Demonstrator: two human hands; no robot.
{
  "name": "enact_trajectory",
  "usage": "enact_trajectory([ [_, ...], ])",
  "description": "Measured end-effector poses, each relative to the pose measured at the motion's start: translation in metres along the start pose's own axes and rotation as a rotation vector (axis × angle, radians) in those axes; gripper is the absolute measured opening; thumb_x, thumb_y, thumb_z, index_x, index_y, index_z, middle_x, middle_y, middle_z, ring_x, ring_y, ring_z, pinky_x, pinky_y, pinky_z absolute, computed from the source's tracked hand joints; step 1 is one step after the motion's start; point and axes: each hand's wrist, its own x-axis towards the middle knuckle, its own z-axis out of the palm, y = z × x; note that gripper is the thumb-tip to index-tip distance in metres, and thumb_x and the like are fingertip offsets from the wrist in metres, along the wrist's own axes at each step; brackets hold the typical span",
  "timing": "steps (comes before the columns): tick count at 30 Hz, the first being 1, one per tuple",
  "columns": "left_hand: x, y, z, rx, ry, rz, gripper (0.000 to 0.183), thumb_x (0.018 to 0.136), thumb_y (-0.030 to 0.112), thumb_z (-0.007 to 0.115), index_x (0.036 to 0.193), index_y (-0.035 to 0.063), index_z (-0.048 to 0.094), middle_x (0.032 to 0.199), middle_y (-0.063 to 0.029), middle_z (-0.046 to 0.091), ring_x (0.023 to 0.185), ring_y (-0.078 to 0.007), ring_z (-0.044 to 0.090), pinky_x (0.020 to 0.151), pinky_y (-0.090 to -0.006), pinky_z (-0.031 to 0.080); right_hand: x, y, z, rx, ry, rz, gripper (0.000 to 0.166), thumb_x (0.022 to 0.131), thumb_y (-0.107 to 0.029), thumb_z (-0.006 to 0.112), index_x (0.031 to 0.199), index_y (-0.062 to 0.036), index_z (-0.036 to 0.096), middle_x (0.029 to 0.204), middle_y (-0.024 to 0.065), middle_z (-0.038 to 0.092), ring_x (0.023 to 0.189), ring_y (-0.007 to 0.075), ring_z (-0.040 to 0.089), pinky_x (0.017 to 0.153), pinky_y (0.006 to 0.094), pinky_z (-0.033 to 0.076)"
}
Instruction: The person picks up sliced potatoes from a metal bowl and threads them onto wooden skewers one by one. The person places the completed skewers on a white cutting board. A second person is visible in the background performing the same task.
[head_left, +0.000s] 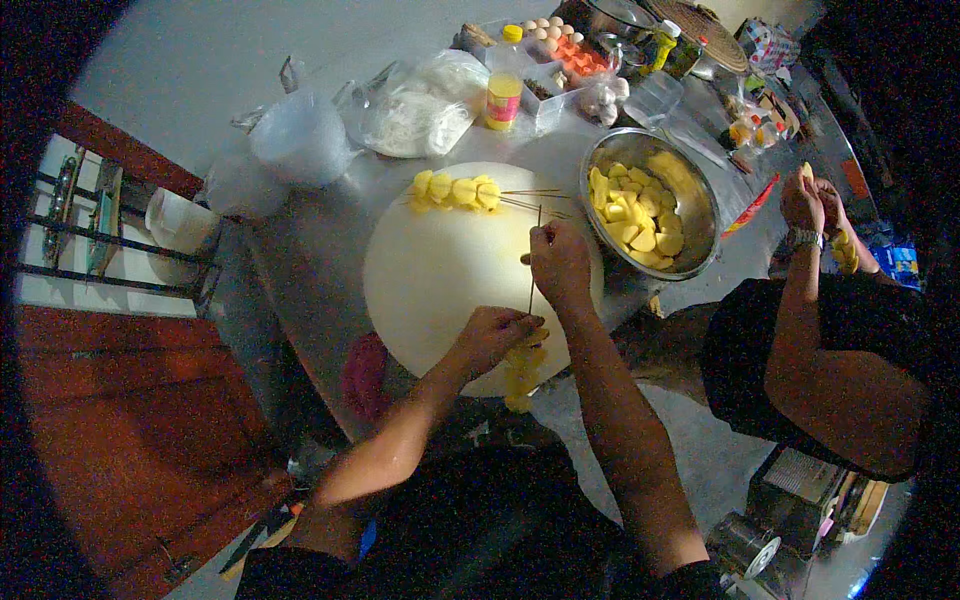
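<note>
My right hand (561, 259) is closed on the upper part of a thin skewer (532, 289), held over a round white board (435, 285). My left hand (491, 337) pinches the skewer lower down, where yellow slices (525, 375), likely potato, are threaded and hang past the board's near edge. Several finished skewers of yellow slices (454, 191) lie side by side at the board's far edge, bare ends pointing right. A steel bowl (711, 225) right of the board holds loose yellow slices (637, 214).
Plastic bags (420, 105), a yellow-capped bottle (503, 94), eggs (551, 31) and garlic (602, 97) stand at the table's back. A co-worker's hands (806, 202) hold slices at right. A dark red cloth (365, 375) lies at the board's near left; a wooden chair (127, 390) stands left.
</note>
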Motion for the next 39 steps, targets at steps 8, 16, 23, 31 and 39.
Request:
enact_trajectory([
  [8,-0.019,-0.004,-0.023,-0.503,-0.106,-0.099,0.05,0.1,0.041,0.046,0.13,0.0006,0.056,0.112,-0.0104,0.068,0.09,-0.0221,0.067,0.077,-0.0356,0.054,-0.002,-0.015,-0.04,0.417,0.041,0.112,0.027,0.095,-0.025,0.054,0.1,0.0016,0.058,0.075,0.007,0.062,0.063,0.0209,0.069,0.053,0.0307,0.05],
  [16,-0.059,-0.07,-0.014,-0.402,0.083,-0.238,0.037,0.097,0.038,0.057,0.115,0.0058,0.063,0.098,-0.0055,0.069,0.08,-0.0155,0.062,0.068,-0.0301,0.05,-0.061,0.03,-0.066,0.802,0.203,0.616,0.015,0.095,-0.025,0.055,0.093,-0.0105,0.054,0.078,0.0038,0.061,0.07,0.021,0.068,0.055,0.0311,0.05],
  [23,-0.005,-0.03,-0.143,-0.108,0.603,0.132,0.028,0.093,0.034,0.061,0.1,0.0071,0.065,0.088,-0.0028,0.068,0.072,-0.0115,0.059,0.062,-0.0269,0.047,-0.026,0.041,-0.017,1.171,0.241,0.61,0.01,0.093,-0.017,0.06,0.095,-0.009,0.055,0.083,0.0061,0.065,0.072,0.021,0.068,0.054,0.0298,0.049],
  [31,0.082,-0.046,-0.224,-0.166,0.621,-0.067,0.037,0.09,0.035,0.065,0.115,0.0075,0.061,0.107,-0.0034,0.065,0.093,-0.0151,0.061,0.071,-0.0305,0.051,0.042,0.056,0.053,1.236,0.223,0.754,0.012,0.096,-0.014,0.054,0.093,-0.0024,0.055,0.079,0.0137,0.067,0.062,0.0237,0.066,0.05,0.0331,0.051],
  [39,0.025,-0.097,-0.184,-0.311,0.833,0.221,0.047,0.09,0.024,0.064,0.13,0.0051,0.051,0.133,-0.0112,0.052,0.121,-0.0244,0.05,0.102,-0.0429,0.041,-0.011,0.144,-0.067,0.653,-0.002,0.406,0.019,0.095,-0.025,0.059,0.097,-0.0062,0.058,0.083,0.0037,0.065,0.077,0.0176,0.066,0.06,0.032,0.049],
])
